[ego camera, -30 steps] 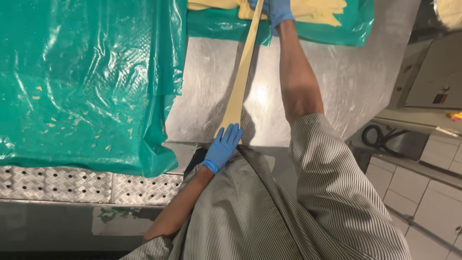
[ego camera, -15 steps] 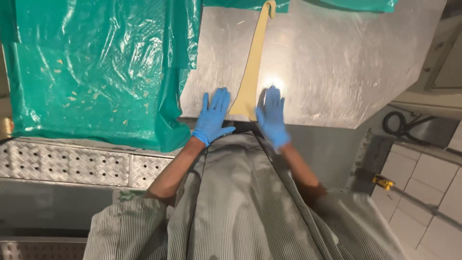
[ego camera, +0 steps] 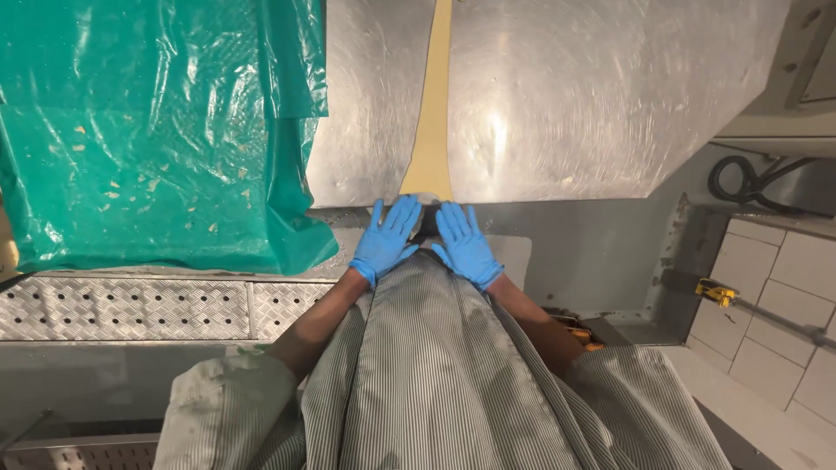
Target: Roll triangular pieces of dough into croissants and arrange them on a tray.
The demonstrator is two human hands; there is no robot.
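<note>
I see long pale-yellow dough strip [ego camera: 433,113] lying on steel table [ego camera: 610,96], near end at table edge. My left hand [ego camera: 384,241], right hand [ego camera: 464,244]: 2 palms flat, fingers spread, grasping nothing. Strip looks soft, stretchy, tearable; best held at wide near end.

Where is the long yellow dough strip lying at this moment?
In the head view, the dough strip lies along the middle of the steel table, right of the green plastic sheet, its near end between both gloved hands.
</note>
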